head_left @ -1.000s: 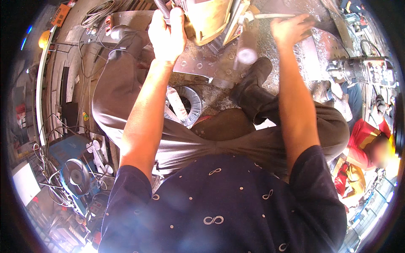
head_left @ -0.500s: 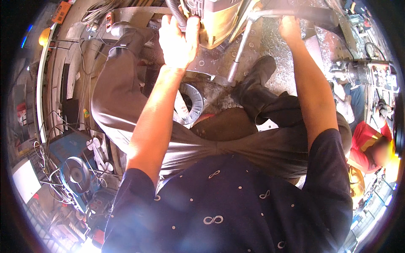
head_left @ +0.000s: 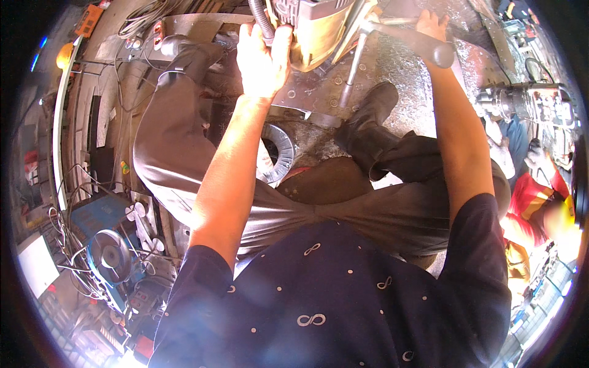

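Note:
At the top middle is a yellow and black drilling machine (head_left: 319, 40), partly cut off by the frame edge. A grey corrugated hose (head_left: 260, 18) comes down its left side. My left hand (head_left: 264, 61) grips the machine there, its thumb against the body and its fingers on the other side of the hose. Metal levers (head_left: 359, 55) spread from a hub on the machine's right. My right hand (head_left: 432, 27) is closed round the end of one lever. Another lever's black grip (head_left: 438, 54) hangs over my right wrist. Both my fingertips' far sides are hidden.
Between my legs lie a dark metal plate (head_left: 307, 113) with holes and a black ring-shaped coil (head_left: 282, 153). A blue machine (head_left: 104, 214) with cables stands at the left. A metal machine (head_left: 521, 104) is at the right, near another person in red (head_left: 527, 202).
The black-gripped lever has swung downward on the right, over my forearm. My right hand has moved up and slightly right. My left hand stays on the machine.

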{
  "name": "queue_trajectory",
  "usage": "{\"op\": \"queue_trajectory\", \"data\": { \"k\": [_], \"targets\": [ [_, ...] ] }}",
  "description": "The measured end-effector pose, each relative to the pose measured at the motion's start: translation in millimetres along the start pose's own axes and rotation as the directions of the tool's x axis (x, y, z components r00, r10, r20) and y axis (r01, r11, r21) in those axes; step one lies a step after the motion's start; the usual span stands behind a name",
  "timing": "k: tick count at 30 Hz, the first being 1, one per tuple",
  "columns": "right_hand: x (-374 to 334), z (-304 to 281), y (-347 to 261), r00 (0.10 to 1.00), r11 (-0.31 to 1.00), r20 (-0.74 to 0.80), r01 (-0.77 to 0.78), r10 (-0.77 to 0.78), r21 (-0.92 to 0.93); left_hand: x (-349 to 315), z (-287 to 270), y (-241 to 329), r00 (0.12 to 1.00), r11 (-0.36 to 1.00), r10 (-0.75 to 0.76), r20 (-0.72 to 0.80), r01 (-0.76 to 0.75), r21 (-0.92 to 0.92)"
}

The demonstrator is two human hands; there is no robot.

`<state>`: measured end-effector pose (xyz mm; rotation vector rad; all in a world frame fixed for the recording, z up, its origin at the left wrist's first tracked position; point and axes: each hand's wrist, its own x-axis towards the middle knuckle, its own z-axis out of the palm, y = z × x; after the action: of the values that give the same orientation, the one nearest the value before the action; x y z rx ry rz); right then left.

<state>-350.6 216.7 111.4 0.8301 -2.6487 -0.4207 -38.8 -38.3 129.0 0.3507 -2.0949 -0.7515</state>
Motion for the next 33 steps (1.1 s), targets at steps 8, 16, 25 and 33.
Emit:
{"op": "queue_trajectory", "data": {
  "k": [8, 16, 25, 33],
  "targets": [
    [-16, 25, 2, 0.972, 0.973, -0.138, -0.165, 0.188, 0.160, 13, -1, -12, 0.998, 0.992, 0.068, 0.004, -0.067, -0.105],
    [-2, 41, 17, 0.972, 0.993, -0.225, -0.050, 0.074, 0.111, 7, 2, -2, 1.000, 0.997, -0.010, -0.008, 0.010, -0.070],
    [-22, 39, 10, 0.887, 0.905, -0.433, 0.040, 0.163, 0.423, 11, -1, -16, 0.998, 0.992, 0.070, -0.002, -0.070, -0.104],
    [-19, 13, -36, 0.702, 0.370, -0.030, -0.339, 0.712, 0.865, 16, 9, -24, 0.985, 0.975, 0.156, -0.067, -0.165, -0.152]
  ]
}}
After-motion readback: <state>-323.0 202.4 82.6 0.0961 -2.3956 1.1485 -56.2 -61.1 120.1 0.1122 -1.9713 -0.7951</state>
